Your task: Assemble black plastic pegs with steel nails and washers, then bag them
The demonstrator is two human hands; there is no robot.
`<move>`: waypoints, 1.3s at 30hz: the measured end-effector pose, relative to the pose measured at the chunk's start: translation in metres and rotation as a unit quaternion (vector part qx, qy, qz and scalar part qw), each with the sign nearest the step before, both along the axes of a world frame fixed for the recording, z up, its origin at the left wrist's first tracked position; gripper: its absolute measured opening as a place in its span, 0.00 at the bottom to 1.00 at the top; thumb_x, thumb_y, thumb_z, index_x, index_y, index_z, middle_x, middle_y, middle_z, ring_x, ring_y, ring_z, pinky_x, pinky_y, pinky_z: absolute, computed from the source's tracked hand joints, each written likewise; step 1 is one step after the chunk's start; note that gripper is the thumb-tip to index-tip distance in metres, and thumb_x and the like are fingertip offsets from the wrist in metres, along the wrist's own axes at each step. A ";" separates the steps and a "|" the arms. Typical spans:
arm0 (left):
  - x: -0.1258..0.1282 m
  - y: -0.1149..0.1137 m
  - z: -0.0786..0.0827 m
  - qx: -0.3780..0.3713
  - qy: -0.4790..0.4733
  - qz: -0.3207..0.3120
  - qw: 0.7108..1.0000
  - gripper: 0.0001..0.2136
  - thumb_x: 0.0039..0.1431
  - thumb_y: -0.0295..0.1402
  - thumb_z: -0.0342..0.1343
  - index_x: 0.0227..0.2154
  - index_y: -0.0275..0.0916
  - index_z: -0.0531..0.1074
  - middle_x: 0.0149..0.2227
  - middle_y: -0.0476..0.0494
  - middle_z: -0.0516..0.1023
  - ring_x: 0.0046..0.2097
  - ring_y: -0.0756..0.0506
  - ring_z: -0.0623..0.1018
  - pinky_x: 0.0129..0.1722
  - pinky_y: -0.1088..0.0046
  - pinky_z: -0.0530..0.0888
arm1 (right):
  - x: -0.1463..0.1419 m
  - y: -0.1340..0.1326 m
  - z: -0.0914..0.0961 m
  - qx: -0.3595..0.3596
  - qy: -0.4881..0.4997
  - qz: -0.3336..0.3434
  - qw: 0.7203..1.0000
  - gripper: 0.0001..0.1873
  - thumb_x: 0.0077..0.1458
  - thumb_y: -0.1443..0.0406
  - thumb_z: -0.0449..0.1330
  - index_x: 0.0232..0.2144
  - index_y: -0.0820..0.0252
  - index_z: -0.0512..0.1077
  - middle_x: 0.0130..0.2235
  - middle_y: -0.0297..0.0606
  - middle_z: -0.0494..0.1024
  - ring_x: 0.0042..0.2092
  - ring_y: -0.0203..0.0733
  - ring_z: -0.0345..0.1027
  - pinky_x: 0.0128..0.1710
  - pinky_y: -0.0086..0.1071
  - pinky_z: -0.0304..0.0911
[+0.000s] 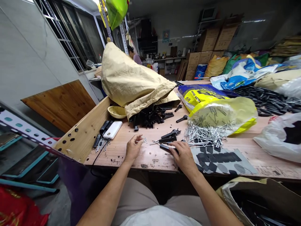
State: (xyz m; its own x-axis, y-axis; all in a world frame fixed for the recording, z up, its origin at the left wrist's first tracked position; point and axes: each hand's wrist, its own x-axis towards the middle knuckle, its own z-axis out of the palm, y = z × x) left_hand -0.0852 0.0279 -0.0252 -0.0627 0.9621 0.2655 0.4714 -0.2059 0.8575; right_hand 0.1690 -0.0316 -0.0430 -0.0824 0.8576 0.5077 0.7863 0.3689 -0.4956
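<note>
My left hand [134, 148] is over the table with its fingers curled together. Whatever lies between its fingertips is too small to make out. Right beside those fingertips is a little pile of tiny metal pieces [145, 140]. My right hand [184, 156] has its fingers closed on the end of a black plastic part [164, 147] that lies low over the tabletop. Just beyond it are more black plastic parts [168, 135], with thin metal pins pointing left. A heap of long silvery pins [204, 134] spills from a yellow bag [244, 113] to the right.
A large tan sack [134, 75] spills black parts [150, 117] at the back. A white power bank [113, 130] lies near the wooden side board [82, 131]. Black pads sit on a grey sheet [244, 161] at right. An open sack [258, 185] stands below the front edge.
</note>
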 end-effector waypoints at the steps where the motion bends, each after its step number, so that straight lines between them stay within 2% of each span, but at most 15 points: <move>1: -0.012 -0.003 -0.002 0.001 0.001 0.020 1.000 0.13 0.54 0.31 0.54 0.42 0.38 0.75 0.36 0.42 0.81 0.38 0.45 0.79 0.39 0.69 0.73 | -0.008 0.005 0.002 -0.011 -0.036 0.007 0.999 0.11 0.63 0.61 0.54 0.44 0.54 0.73 0.45 0.41 0.77 0.49 0.49 0.64 0.51 0.45 0.57; 5: -0.045 -0.013 -0.004 0.003 0.087 0.083 0.993 0.08 0.55 0.30 0.54 0.36 0.39 0.76 0.34 0.43 0.81 0.37 0.45 0.79 0.37 0.70 0.73 | -0.039 0.020 0.008 -0.067 -0.168 0.006 0.983 0.11 0.61 0.60 0.56 0.44 0.55 0.73 0.44 0.43 0.77 0.49 0.52 0.62 0.48 0.43 0.55; 9: -0.057 -0.022 -0.006 -0.002 0.173 0.094 0.980 0.09 0.54 0.24 0.53 0.34 0.40 0.77 0.36 0.44 0.81 0.40 0.45 0.78 0.42 0.68 0.72 | -0.054 0.033 0.012 -0.112 -0.253 -0.012 0.961 0.10 0.62 0.61 0.55 0.42 0.57 0.73 0.42 0.46 0.76 0.47 0.52 0.63 0.45 0.42 0.51; 15: -0.053 -0.028 -0.018 0.002 0.222 0.073 0.972 0.08 0.53 0.22 0.55 0.32 0.40 0.77 0.37 0.45 0.80 0.42 0.44 0.75 0.47 0.67 0.69 | -0.050 0.053 0.015 -0.124 -0.264 0.005 0.956 0.10 0.61 0.67 0.52 0.38 0.61 0.73 0.41 0.47 0.76 0.45 0.50 0.66 0.44 0.40 0.51; 20: -0.048 -0.029 -0.019 0.010 0.254 0.053 0.966 0.05 0.55 0.25 0.57 0.31 0.41 0.76 0.37 0.44 0.79 0.44 0.42 0.73 0.48 0.66 0.67 | -0.042 0.054 0.017 -0.110 -0.257 0.046 0.959 0.10 0.62 0.66 0.51 0.37 0.60 0.72 0.40 0.43 0.76 0.44 0.47 0.67 0.47 0.40 0.53; 23: -0.044 -0.030 -0.016 0.012 0.264 0.053 0.963 0.03 0.55 0.28 0.57 0.30 0.41 0.76 0.37 0.43 0.78 0.43 0.42 0.72 0.46 0.65 0.66 | -0.036 0.050 0.018 -0.091 -0.204 0.065 0.973 0.10 0.64 0.66 0.49 0.39 0.59 0.70 0.40 0.41 0.74 0.44 0.44 0.67 0.46 0.36 0.56; 26: -0.043 -0.029 -0.014 0.017 0.268 0.057 0.962 0.04 0.55 0.27 0.56 0.27 0.41 0.74 0.35 0.43 0.77 0.42 0.41 0.72 0.45 0.65 0.66 | -0.033 0.046 0.019 -0.045 -0.049 0.088 0.994 0.09 0.64 0.64 0.47 0.37 0.59 0.67 0.39 0.41 0.71 0.41 0.43 0.67 0.43 0.35 0.61; 29: -0.045 -0.027 -0.014 0.028 0.257 0.058 0.964 0.06 0.54 0.25 0.55 0.24 0.41 0.72 0.33 0.44 0.77 0.40 0.42 0.72 0.44 0.65 0.66 | -0.032 0.036 0.022 -0.009 0.071 0.087 0.994 0.09 0.64 0.61 0.48 0.33 0.57 0.64 0.35 0.39 0.69 0.37 0.42 0.66 0.39 0.35 0.63; 32: -0.043 -0.027 -0.012 0.030 0.152 0.090 0.984 0.06 0.53 0.26 0.55 0.23 0.40 0.71 0.30 0.45 0.75 0.38 0.42 0.71 0.42 0.66 0.66 | -0.037 0.022 0.026 -0.005 0.117 0.077 0.990 0.11 0.64 0.59 0.48 0.32 0.56 0.64 0.32 0.36 0.68 0.34 0.41 0.65 0.36 0.35 0.63; 33: -0.039 -0.028 -0.009 0.024 0.081 0.102 0.991 0.05 0.53 0.28 0.56 0.23 0.40 0.72 0.29 0.45 0.75 0.37 0.43 0.71 0.40 0.67 0.66 | -0.040 0.016 0.027 -0.005 0.125 0.080 0.989 0.12 0.65 0.59 0.48 0.32 0.56 0.64 0.32 0.36 0.69 0.34 0.41 0.65 0.35 0.34 0.63; 35: -0.027 -0.034 -0.003 -0.028 -0.101 0.080 0.991 0.07 0.51 0.36 0.59 0.24 0.39 0.72 0.26 0.48 0.73 0.31 0.46 0.70 0.34 0.71 0.65 | -0.047 0.004 0.030 -0.011 0.136 0.102 0.985 0.12 0.65 0.59 0.48 0.32 0.56 0.65 0.32 0.37 0.70 0.34 0.41 0.66 0.35 0.34 0.63; 37: -0.010 -0.044 0.005 -0.090 -0.272 0.020 0.958 0.13 0.44 0.42 0.65 0.25 0.38 0.73 0.22 0.52 0.69 0.26 0.50 0.65 0.28 0.75 0.62 | -0.055 -0.009 0.031 -0.028 0.144 0.136 0.980 0.12 0.65 0.59 0.47 0.34 0.56 0.66 0.34 0.38 0.72 0.35 0.41 0.67 0.36 0.33 0.64; 39: 0.008 -0.058 0.012 -0.146 -0.371 -0.015 0.917 0.17 0.39 0.44 0.69 0.25 0.37 0.73 0.19 0.56 0.64 0.22 0.54 0.60 0.24 0.78 0.58 | -0.062 -0.021 0.032 -0.054 0.150 0.171 0.972 0.12 0.65 0.59 0.47 0.37 0.56 0.67 0.35 0.38 0.74 0.36 0.41 0.69 0.36 0.32 0.64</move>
